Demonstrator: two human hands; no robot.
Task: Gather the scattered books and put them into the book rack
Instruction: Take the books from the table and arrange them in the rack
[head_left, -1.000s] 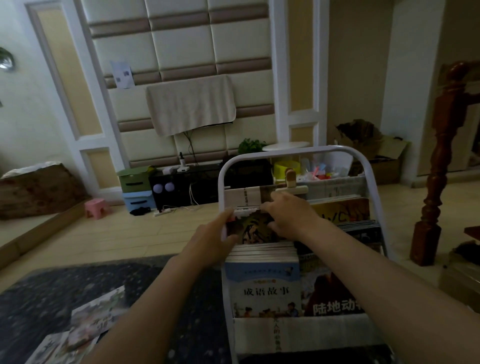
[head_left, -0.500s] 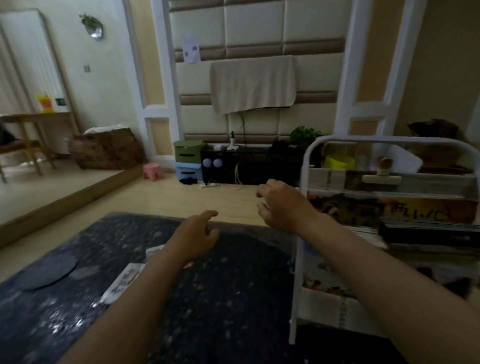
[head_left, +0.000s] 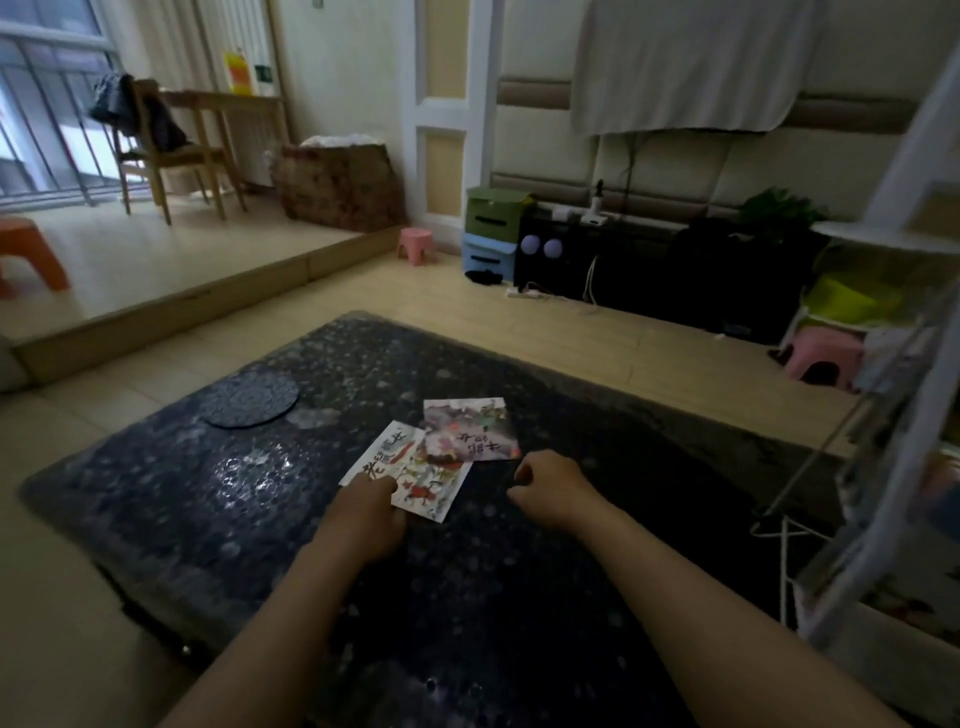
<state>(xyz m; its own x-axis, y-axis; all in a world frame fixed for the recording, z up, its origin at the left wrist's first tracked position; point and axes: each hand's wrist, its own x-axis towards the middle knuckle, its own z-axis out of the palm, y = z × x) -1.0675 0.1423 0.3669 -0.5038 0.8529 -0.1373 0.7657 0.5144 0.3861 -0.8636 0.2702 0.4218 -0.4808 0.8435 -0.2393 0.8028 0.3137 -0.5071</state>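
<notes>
Two thin picture books lie overlapping on the dark speckled table. The nearer one is a white book with red drawings; behind it lies a purple book. My left hand rests with its fingertips on the white book's near-left edge. My right hand hovers just right of the books with fingers loosely curled, holding nothing. The white wire book rack stands at the far right edge, blurred, with books in its tiers.
A dark round mat lies on the table's far left part. Beyond the table are pink stools, a black TV cabinet, green and blue boxes, and a raised floor step on the left.
Both hands left the rack and swung left and down to the table. My left hand now touches the white book. The view turned left, so the rack sits at the right edge.
</notes>
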